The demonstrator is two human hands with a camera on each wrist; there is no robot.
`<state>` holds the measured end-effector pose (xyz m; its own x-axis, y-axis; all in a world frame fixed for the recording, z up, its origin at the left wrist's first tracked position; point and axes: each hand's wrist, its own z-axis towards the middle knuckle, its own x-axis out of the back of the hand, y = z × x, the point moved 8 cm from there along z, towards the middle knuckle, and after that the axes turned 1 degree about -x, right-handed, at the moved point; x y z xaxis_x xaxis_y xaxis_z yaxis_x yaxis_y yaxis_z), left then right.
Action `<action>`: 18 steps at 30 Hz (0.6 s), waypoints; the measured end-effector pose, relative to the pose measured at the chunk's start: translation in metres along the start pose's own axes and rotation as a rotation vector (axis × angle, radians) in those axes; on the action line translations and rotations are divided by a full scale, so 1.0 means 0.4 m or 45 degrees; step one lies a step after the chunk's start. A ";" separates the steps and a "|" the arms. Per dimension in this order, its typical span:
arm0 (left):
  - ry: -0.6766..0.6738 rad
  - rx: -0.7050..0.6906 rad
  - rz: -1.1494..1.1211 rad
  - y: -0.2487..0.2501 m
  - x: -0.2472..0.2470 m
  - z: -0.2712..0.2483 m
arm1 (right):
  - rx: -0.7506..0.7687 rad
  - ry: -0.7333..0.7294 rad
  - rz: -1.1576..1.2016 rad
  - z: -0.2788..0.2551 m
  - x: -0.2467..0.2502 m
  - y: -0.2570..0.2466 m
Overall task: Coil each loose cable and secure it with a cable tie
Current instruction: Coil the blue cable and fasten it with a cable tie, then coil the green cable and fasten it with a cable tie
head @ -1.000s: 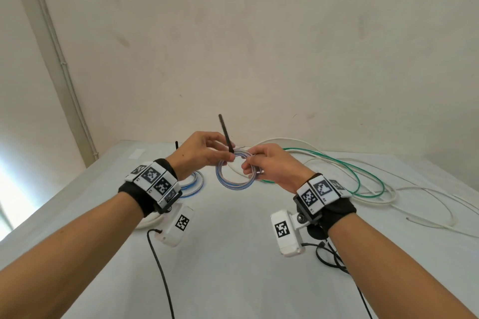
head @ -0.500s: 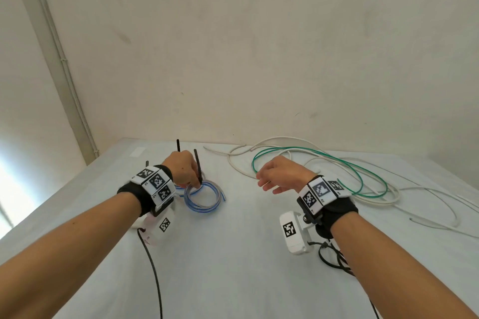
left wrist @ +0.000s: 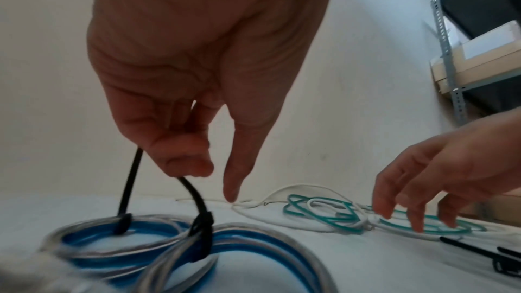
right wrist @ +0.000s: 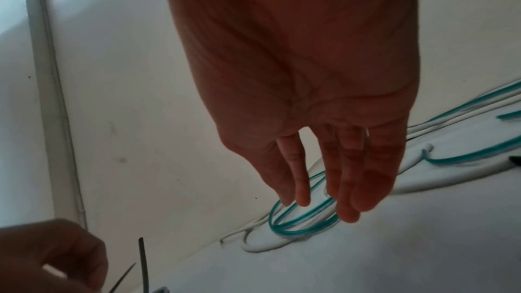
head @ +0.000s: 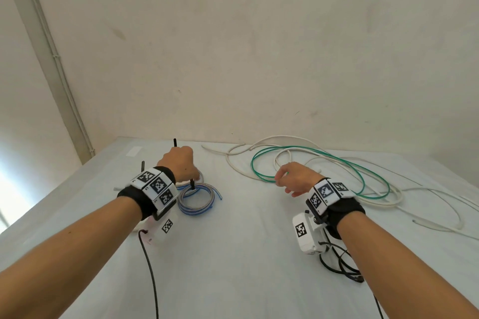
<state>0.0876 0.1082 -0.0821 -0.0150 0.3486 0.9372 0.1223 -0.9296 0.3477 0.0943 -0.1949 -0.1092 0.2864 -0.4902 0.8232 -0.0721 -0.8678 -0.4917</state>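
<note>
Your left hand [head: 178,164] hangs over the near-left part of the desk [head: 233,254], a flat surface under smooth white cloth, and its grip is closed: the curled fingers [left wrist: 180,155] pinch the stiff black tail of a cable tie [left wrist: 197,199]. That tie is cinched round a coiled cable [head: 198,198], a flat ring of several turns of glossy clear tubing with a blue core, lying on the desk just beside your left wrist. Your right hand [head: 295,179] hovers with its grip open, fingers straight and slightly spread, holding nothing, above a loose green cable [head: 363,176] that sprawls in wide thin loops. Thicker white cables [head: 388,199] of matte round section tangle with the green one across the far-right part of the desk. The left wrist view shows what the head view cannot: a second blue coil [left wrist: 93,242] with its own black tie [left wrist: 126,191] overlapping the first, spare black ties [left wrist: 479,251] lying near the green cable, and a grey metal shelf [left wrist: 448,57] carrying flat boxes. The right wrist view shows your open fingers [right wrist: 346,175] directly over a green loop [right wrist: 298,225], whether touching it cannot be told, and a plain pale wall [right wrist: 118,97] behind.
</note>
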 end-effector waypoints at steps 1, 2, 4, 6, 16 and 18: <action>0.006 -0.016 -0.026 0.016 0.001 -0.003 | 0.041 -0.027 -0.015 0.003 -0.007 -0.009; -0.011 -0.031 -0.068 0.033 -0.004 -0.007 | 0.088 -0.062 -0.043 0.007 -0.017 -0.021; -0.075 -0.071 -0.187 0.072 -0.024 -0.013 | 0.170 -0.129 -0.129 0.015 -0.037 -0.048; -0.127 -0.100 -0.299 0.108 -0.046 -0.021 | 0.209 -0.157 -0.250 0.021 -0.054 -0.074; -0.237 -0.084 -0.788 0.190 -0.112 -0.019 | 0.223 0.032 -0.369 0.077 -0.082 -0.081; -0.249 0.003 -1.004 0.193 -0.122 -0.013 | 0.344 0.083 -0.224 0.059 -0.060 -0.098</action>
<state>0.0927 0.0191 -0.1008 0.0760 0.9157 0.3947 0.1504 -0.4019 0.9033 0.1127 -0.1471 -0.1164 0.2093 -0.3466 0.9144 0.2314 -0.8910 -0.3907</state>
